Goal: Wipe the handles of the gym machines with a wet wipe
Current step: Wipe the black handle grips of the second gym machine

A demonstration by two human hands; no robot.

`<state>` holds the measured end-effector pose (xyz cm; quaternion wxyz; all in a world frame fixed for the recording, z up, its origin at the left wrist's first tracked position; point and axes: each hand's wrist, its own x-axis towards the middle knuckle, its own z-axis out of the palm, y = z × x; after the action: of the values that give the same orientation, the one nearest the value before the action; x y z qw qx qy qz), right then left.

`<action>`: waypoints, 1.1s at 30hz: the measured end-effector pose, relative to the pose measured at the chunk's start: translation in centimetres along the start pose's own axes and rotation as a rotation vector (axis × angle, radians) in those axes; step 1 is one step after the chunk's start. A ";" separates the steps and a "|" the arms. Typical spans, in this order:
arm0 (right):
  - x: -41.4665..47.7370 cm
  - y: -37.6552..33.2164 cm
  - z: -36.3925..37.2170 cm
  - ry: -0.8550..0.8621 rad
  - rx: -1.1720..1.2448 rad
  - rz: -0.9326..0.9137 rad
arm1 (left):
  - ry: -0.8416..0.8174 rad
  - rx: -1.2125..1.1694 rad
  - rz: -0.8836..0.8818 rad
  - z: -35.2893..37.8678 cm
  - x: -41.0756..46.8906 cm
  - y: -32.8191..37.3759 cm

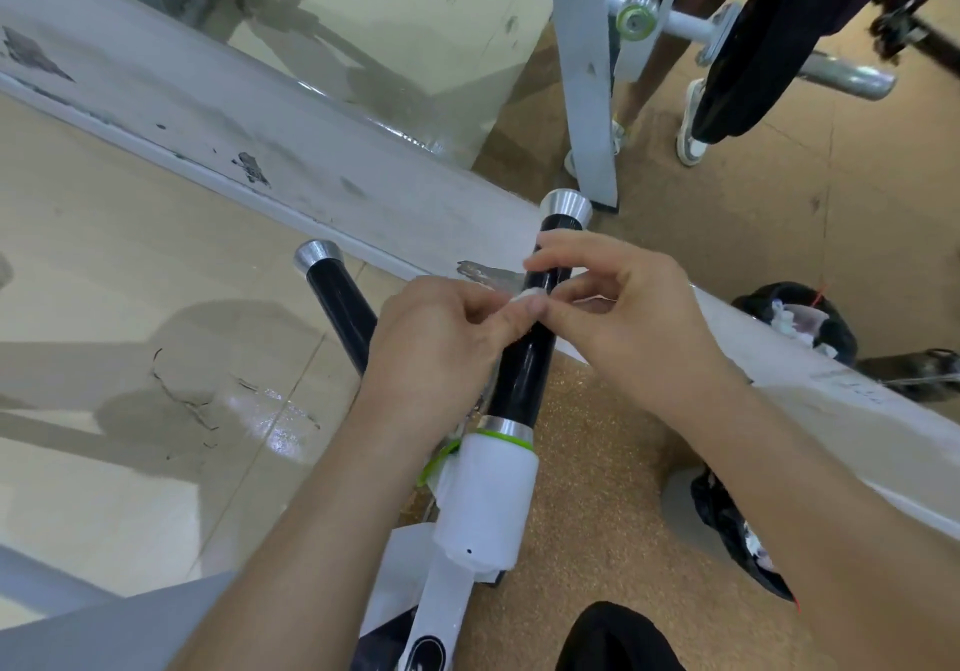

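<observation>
Head view, looking down on a gym machine. At far left lies a glossy tiled floor [130, 265], crossed diagonally by a white painted beam [218, 114] with chipped, scuffed paint. Left of centre, a second black handle [340, 307] with a silver end cap rises from behind the left wrist; nothing touches it.

At centre, the left hand [441, 343] is curled with its fingers drawn together, pinching a small bunched white wet wipe [525, 298] against the left side of the main black handle [530, 343]. This handle runs upward from a white collar [485, 499], edged by a green ring and a silver band, to a flared silver end cap [566, 209]. The wipe sits about midway along the black grip, between the fingertips of both hands.

Just right of the handle, the right hand [623, 317] meets the left: thumb and forefinger are closed on the same wipe, while the remaining fingers are spread loosely across and above the grip. Both bare forearms enter from the lower edge.

Further right, speckled brown cork-like flooring [597, 462] shows beneath the machine. At upper right, a white upright frame [587, 99] carries a chrome peg [852, 80], and another person's legs and pale shoes [691, 125] stand beside it. At the right edge, a black bag [831, 327] holds crumpled white wipes.
</observation>
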<state>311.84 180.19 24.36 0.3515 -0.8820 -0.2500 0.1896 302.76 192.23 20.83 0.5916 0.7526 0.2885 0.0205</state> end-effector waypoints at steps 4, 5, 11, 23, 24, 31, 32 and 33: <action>-1.9 1.3 1.7 0.191 0.081 0.076 | 0.109 -0.026 -0.083 1.2 1.4 0.1; -2.7 1.5 2.3 0.196 0.109 0.098 | 0.123 -0.072 -0.106 1.5 1.7 0.0; -6.4 1.2 3.6 0.180 0.228 0.218 | 0.066 0.163 0.095 0.9 -0.5 -0.9; -7.8 0.6 4.4 0.192 0.351 0.269 | -0.112 0.393 0.280 -0.7 -2.6 -0.8; -8.2 0.7 4.5 0.184 0.350 0.270 | -0.130 0.398 0.285 -0.9 -2.8 -0.8; -8.9 0.9 5.1 0.156 0.378 0.285 | -0.080 0.359 0.198 -0.1 -2.0 -0.4; -9.1 0.9 5.1 0.151 0.383 0.282 | -0.102 0.361 0.205 -0.4 -2.7 -0.4; -9.3 0.9 5.1 0.144 0.385 0.281 | -0.134 0.378 0.211 -0.7 -3.4 -0.2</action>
<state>302.06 176.98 21.75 0.5002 -0.8361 -0.0585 0.2176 299.56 191.35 21.89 0.4523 0.8758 0.1669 -0.0223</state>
